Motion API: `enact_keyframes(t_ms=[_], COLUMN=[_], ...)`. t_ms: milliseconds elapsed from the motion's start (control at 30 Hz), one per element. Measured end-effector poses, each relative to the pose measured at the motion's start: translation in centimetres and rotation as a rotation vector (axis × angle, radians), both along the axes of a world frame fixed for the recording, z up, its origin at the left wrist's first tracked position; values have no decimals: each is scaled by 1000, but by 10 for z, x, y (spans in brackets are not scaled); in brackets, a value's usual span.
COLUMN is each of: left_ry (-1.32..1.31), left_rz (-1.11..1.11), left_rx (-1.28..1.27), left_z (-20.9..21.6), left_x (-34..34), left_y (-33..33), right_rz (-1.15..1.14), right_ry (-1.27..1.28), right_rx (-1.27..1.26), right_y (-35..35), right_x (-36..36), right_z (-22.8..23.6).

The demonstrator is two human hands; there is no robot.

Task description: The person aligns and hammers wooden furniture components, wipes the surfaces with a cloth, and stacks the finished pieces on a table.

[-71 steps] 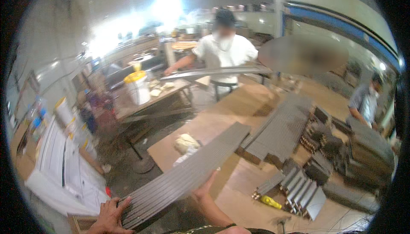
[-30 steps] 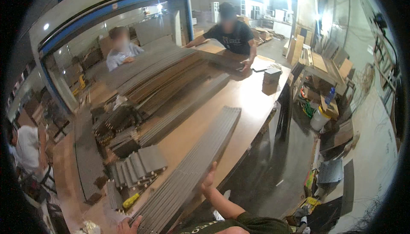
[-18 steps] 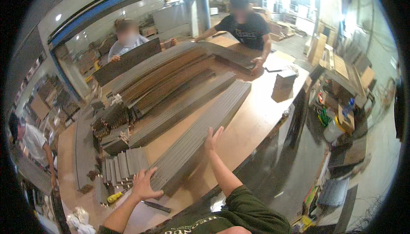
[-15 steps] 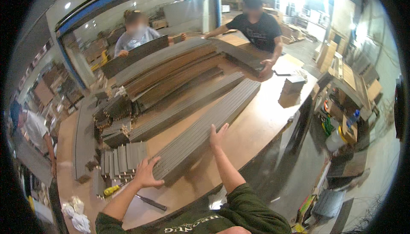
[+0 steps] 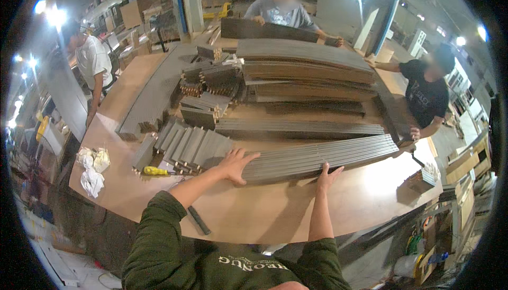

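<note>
A long stack of grey slats [image 5: 323, 157] lies flat on the light brown table in front of me. My left hand [image 5: 233, 166] is at its left end, thumb and fingers spread against the slats. Against the near long side rests my right hand [image 5: 329, 178], its fingers stretched out and not wrapped round anything. Shorter grey pieces with small wooden pegs [image 5: 193, 146] lie just left of my left hand. A yellow-handled screwdriver [image 5: 155, 171] is beside them. Nearer to me, by my left forearm, lies a dark rod-like handle [image 5: 199, 221].
Behind is another row of slats [image 5: 296, 127] and taller piles of boards [image 5: 307, 70]. A co-worker across the table [image 5: 283, 7] holds a dark board; another person [image 5: 427, 83] touches a board on the right. Crumpled white material [image 5: 93, 173] lies left, a small block stack [image 5: 416, 185] right.
My view has swung to the left, so the slat stack now runs nearly level across it. Both hands stay against the stack.
</note>
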State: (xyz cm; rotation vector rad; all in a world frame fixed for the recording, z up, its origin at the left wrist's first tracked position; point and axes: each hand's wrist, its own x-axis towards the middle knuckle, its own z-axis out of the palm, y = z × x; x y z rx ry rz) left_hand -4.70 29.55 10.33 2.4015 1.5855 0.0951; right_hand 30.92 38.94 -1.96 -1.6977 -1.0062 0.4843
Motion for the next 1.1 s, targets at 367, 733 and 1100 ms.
enact_keyframes(t_ms=[367, 733, 1100], left_ry=[-171, 236, -121], left_rz=[301, 160, 136], left_rx=[119, 204, 227], left_z=[-58, -43, -57], left_x=[-91, -116, 46], left_y=[67, 5, -111], right_rz=[-146, -214, 381], right_ry=[-133, -240, -547], right_rx=[-16, 83, -146], right_y=[-16, 7, -3], right_x=[-28, -21, -26], right_z=[34, 6, 35])
